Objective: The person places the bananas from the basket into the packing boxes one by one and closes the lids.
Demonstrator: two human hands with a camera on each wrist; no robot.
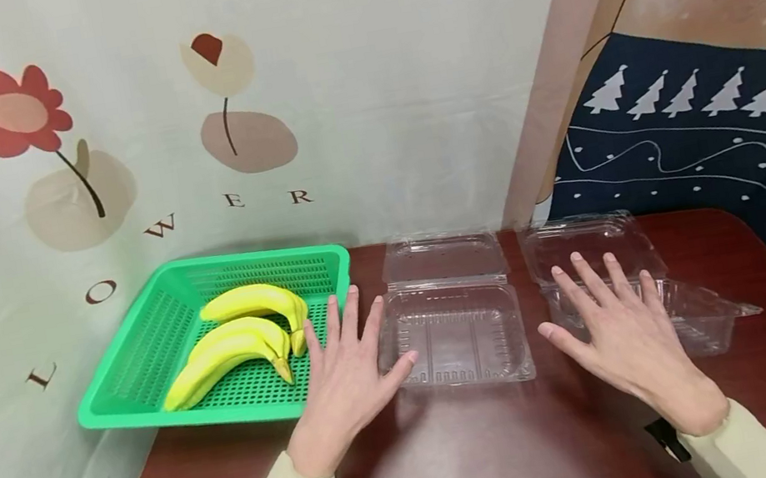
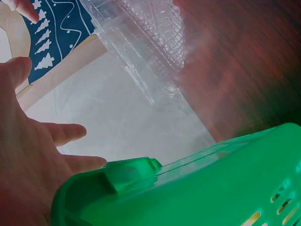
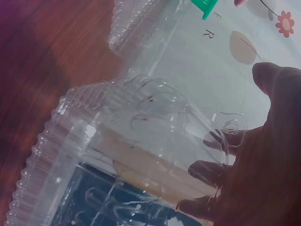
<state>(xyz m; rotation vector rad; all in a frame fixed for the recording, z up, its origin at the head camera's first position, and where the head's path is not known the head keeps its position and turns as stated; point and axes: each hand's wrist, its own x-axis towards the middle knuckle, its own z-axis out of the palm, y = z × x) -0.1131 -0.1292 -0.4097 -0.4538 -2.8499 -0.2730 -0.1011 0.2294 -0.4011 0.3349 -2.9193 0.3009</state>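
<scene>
My left hand [image 1: 346, 372], fingers spread and straight, is between a green plastic basket [image 1: 116, 418] and a clear clamshell container [image 1: 456, 337] whose lid is raised toward the wall. Two yellow banana bunches [image 1: 234, 350] lie in the basket. With fingers likewise spread, my right hand [image 1: 627, 333] overlaps a second clear clamshell [image 1: 698, 304], partly hiding it; its lid [image 1: 581, 240] stands open behind. Neither hand holds anything. In the left wrist view the basket wall [image 2: 197, 188] is close by the fingers; in the right wrist view the clear plastic [image 3: 155, 108] fills the middle.
All of this stands on a dark red-brown wooden table [image 1: 510, 454]. Right behind its far edge hangs a printed curtain [image 1: 403, 83] with flowers and letters, and a dark blue panel [image 1: 684, 129] with white trees is at the right.
</scene>
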